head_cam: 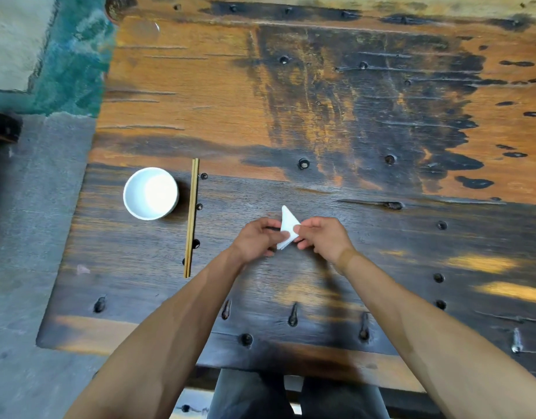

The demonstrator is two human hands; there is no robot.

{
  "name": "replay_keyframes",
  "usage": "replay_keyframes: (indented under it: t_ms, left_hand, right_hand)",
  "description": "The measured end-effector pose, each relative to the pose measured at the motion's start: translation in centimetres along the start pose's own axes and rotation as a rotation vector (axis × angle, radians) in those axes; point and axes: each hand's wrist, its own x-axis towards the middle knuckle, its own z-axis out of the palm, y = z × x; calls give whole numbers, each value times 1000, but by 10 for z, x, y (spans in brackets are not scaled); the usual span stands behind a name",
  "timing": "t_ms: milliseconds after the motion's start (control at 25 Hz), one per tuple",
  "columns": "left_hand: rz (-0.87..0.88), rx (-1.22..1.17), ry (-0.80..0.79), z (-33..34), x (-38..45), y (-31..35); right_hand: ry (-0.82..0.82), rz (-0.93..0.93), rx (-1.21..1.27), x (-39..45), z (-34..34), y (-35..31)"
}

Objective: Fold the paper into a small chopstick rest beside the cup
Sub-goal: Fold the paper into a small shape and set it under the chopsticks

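With your left hand and right hand both pinching the folded paper between them above the tabletop, keep its layers aligned and crease firmly.

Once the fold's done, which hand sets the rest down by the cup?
Left, probably. The left hand is nearer the cup and chopsticks; the right hand would cross over. Both now pinch the paper.

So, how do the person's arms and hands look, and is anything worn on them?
Both forearms are bare, with no sleeves in view. The left hand and the right hand wear no gloves, and no rings or watch can be seen. A lighter band crosses the right wrist.
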Motion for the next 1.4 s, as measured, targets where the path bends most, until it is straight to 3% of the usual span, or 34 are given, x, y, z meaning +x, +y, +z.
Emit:
replay_keyframes:
  t_ms: [200, 360, 640, 960, 1400]
  left_hand:
    - [-61, -189, 71, -27, -8, -24]
    - [-46, -240, 214, -48, -14, -33]
    - [-30, -340, 500, -77, -9, -47]
    - [18, 9, 651, -89, 3, -59]
    - [92, 555, 769, -85, -5, -51]
  right_hand:
    - [-58, 18, 58, 8, 30, -12]
    - [-39, -85, -220, 27, 57, -17]
    - [-58, -200, -472, 53, 105, -45]
    - [-8, -403, -738, 60, 126, -51]
    - [-27, -637, -890, 59, 128, -50]
